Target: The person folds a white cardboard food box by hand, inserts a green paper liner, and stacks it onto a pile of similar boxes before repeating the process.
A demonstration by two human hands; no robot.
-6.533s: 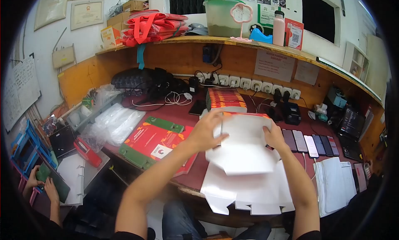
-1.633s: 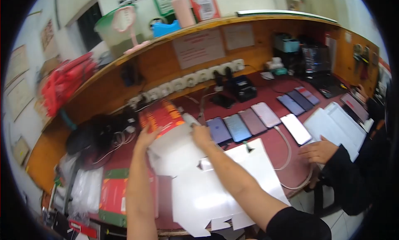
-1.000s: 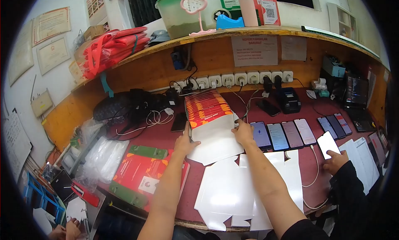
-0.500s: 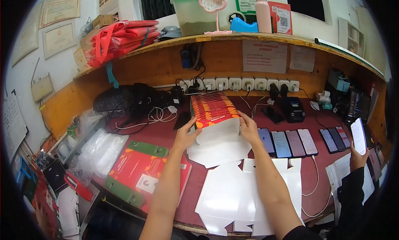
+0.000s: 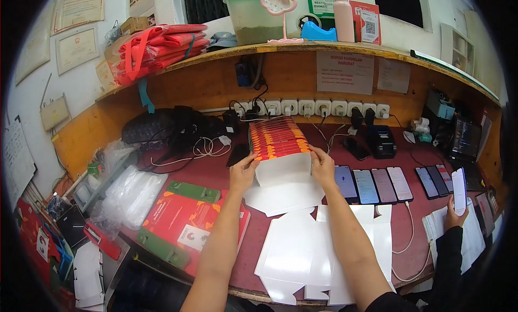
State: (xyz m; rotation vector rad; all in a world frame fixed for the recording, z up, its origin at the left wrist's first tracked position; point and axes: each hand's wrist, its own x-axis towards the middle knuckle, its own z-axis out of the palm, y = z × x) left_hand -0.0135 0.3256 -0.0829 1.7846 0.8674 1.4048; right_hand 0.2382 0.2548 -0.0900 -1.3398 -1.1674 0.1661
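Note:
A cardboard box (image 5: 285,170), white inside, is gripped at its two sides. My left hand (image 5: 243,173) has its thumb and fingers closed on its left edge, and my right hand (image 5: 322,167) pinches the right edge. Right behind it runs a row of red and orange folded boxes (image 5: 278,138), packed one against another. Flat white box blanks (image 5: 294,252) lie under my right forearm. Left of my left forearm is a red printed stack (image 5: 175,217) with green ends.
Several phones (image 5: 386,185) lie in rows at the right. Beside them another person's hand (image 5: 456,217) holds a lit phone (image 5: 459,190). Plastic bags (image 5: 132,196) are at the left. Sockets (image 5: 305,107) line the back, with a black printer (image 5: 380,142) below.
The front box's red flap has folded back out of sight between my hands, which stay at its sides. The other person's hand and phone have moved slightly left and down.

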